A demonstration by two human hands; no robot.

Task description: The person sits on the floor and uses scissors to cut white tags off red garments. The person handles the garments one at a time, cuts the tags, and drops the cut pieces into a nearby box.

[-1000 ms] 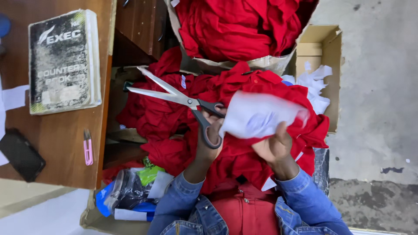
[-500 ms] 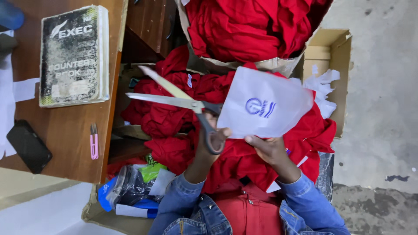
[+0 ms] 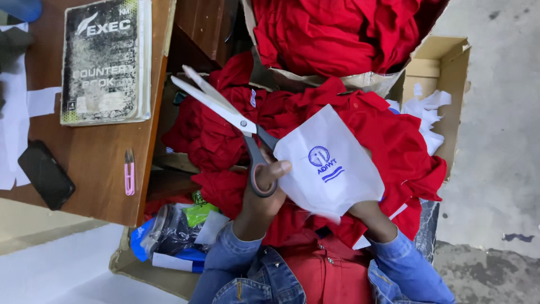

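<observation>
The left hand (image 3: 261, 194) is gripping a pair of grey-handled scissors (image 3: 236, 121), its thumb passing through one handle loop; the blades are standing open and pointing up and away from the hand. The right hand (image 3: 368, 217) is holding a white sheet with a blue emblem (image 3: 329, 163) from beneath; the sheet is hiding its fingers, so how they are closing cannot be told. The sheet's near corner is lying at the scissors' pivot. Beyond both hands, a cardboard box (image 3: 360, 81) is brimming with red garments (image 3: 337, 34), and more red cloth is spilling beneath the hands. Outward of the right hand, a second carton (image 3: 450, 73) is holding white paper offcuts (image 3: 427, 112). Below the left forearm, a low box (image 3: 135, 267) is containing plastic packets.
</observation>
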